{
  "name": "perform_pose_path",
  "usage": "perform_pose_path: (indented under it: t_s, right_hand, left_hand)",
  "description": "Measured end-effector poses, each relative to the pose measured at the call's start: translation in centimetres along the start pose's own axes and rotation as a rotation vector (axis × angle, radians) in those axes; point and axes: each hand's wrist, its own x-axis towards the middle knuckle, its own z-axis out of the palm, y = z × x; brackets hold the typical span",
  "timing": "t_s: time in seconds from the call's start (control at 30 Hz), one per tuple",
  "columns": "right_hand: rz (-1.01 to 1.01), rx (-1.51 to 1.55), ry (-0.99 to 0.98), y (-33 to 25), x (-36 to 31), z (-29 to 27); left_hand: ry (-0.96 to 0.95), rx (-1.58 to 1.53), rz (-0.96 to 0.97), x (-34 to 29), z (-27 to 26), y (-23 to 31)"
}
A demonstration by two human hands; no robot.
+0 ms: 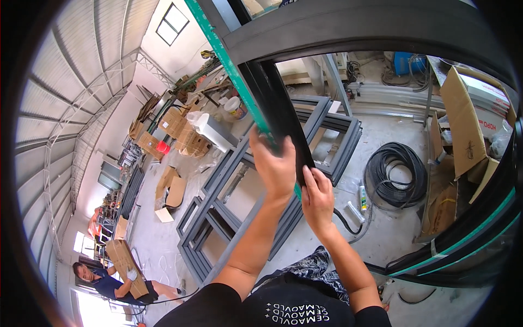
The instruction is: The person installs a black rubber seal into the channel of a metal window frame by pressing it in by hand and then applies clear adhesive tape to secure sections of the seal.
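In front of me stands a tall dark grey window frame (pixel 354 27), its outer edge covered by a green protective film (pixel 231 71). My left hand (pixel 274 166) is around the upright profile, fingers on the green edge and thumb on the black inner side; its fingertips are slightly blurred. Lower on the same upright, my right hand (pixel 317 199) has its fingers pressed together against the black inner side. Below it a black rubber strip (pixel 343 220) hangs in a curve; the part under the fingers is hidden. A coil of black rubber strip (pixel 396 174) lies on the floor to the right.
Stacked grey window frames (pixel 218 191) lie beyond the upright. Sealant tubes (pixel 363 195) are near the coil. Open cardboard boxes (pixel 463 120) stand on the right, beside more film-edged profiles (pixel 463 256). At lower left a person (pixel 117 283) holds a long cardboard package (pixel 126 261).
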Motion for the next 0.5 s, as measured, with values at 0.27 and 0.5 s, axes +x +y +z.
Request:
perform_pose_path:
  t_s: [0.27, 0.5]
  right_hand:
    - [0.013, -0.024, 0.012, 1.6, -3.3, 0.1]
    - [0.04, 0.038, 0.001, 1.7, -3.0, 0.1]
  left_hand:
    - [0.033, 0.017, 0.034, -1.2, 0.0, 0.3]
    - [-0.024, 0.1, 0.037, -1.8, 0.1, -0.9]
